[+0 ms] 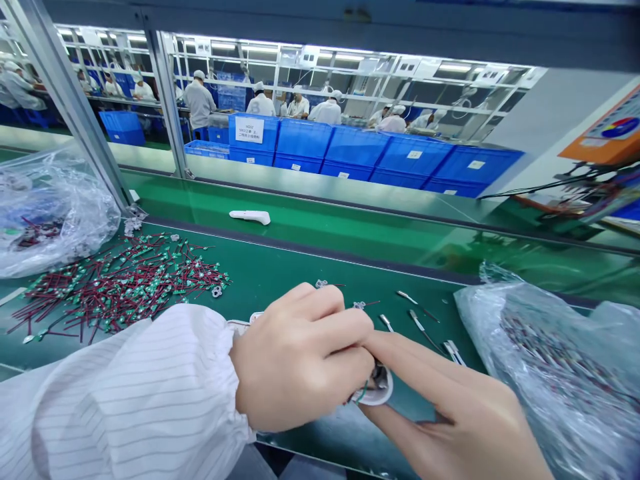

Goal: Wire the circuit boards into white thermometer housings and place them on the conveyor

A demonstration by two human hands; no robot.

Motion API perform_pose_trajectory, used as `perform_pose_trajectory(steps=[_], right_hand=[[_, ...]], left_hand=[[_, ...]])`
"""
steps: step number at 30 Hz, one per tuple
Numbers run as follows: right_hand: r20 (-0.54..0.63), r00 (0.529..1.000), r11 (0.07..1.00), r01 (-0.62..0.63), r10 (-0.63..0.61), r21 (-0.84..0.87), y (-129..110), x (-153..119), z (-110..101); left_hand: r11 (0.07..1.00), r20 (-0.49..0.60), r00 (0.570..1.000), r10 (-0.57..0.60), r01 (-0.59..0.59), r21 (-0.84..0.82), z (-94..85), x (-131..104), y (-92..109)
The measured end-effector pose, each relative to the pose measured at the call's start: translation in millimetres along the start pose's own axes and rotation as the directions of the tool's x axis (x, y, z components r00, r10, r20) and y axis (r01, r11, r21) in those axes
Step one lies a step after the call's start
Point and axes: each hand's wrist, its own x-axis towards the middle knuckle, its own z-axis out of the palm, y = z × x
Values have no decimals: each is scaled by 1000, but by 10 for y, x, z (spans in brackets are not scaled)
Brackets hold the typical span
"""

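Observation:
A white rounded plastic housing (379, 395) is held at the centre front, with a green wire and metallic parts inside its open end. My left hand (303, 357), in a striped white sleeve, has its fingers bent over the housing. From the right, my right hand (445, 407) pinches the same housing, its fingertips touching my left hand. Fingers cover much of the housing. Just beyond the hands lie small clear plastic pieces (359, 305) with dark red wires. Several metal-ended parts (419, 321) with dark leads rest right of them.
Red-wired green parts (145, 283) are heaped at left beside a clear bag (55, 207). Another filled bag (555, 360) lies right. A white housing (250, 217) rests on the green belt (320, 230). Blue bins (355, 153) and several people stand or sit beyond.

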Motion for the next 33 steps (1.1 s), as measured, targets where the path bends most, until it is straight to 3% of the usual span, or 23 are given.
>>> perform_pose_trajectory(steps=[4, 7, 10, 13, 16, 19, 22, 24, 29, 33], right_hand=[[-21, 1000, 1000, -15, 15, -4, 20, 2, 41], [-33, 999, 999, -31, 32, 28, 82, -13, 91], [-37, 997, 992, -69, 74, 109, 150, -58, 189], [-8, 988, 961, -149, 155, 233, 261, -111, 339], [112, 961, 916, -275, 252, 293, 579, -173, 455], [195, 843, 848, -523, 501, 86, 1161, -308, 438], [186, 725, 747, -656, 663, -109, 1753, -516, 343], [217, 694, 726, -670, 687, -155, 2003, -637, 310], [284, 701, 754, -633, 654, -175, 2185, -763, 358], [316, 720, 776, -623, 618, -98, 2281, -851, 354]], left_hand=[[994, 25, 998, 51, -48, -101, 48, -14, -27], [994, 32, 995, 92, -90, -59, 111, -40, -97], [999, 41, 998, -46, 46, 0, 198, -112, -150], [980, 203, 961, -186, 196, -27, 306, -191, -203], [956, 372, 901, -223, 277, -97, 438, -164, -360], [901, 410, 861, -301, 398, -173, 637, 19, -713], [866, 399, 834, -382, 474, -162, 987, 271, -1230], [847, 435, 800, -414, 513, -137, 1314, 426, -1588], [841, 507, 744, -435, 536, -65, 2190, 714, -2275], [847, 509, 742, -436, 530, -47, 2657, 869, -2602]])
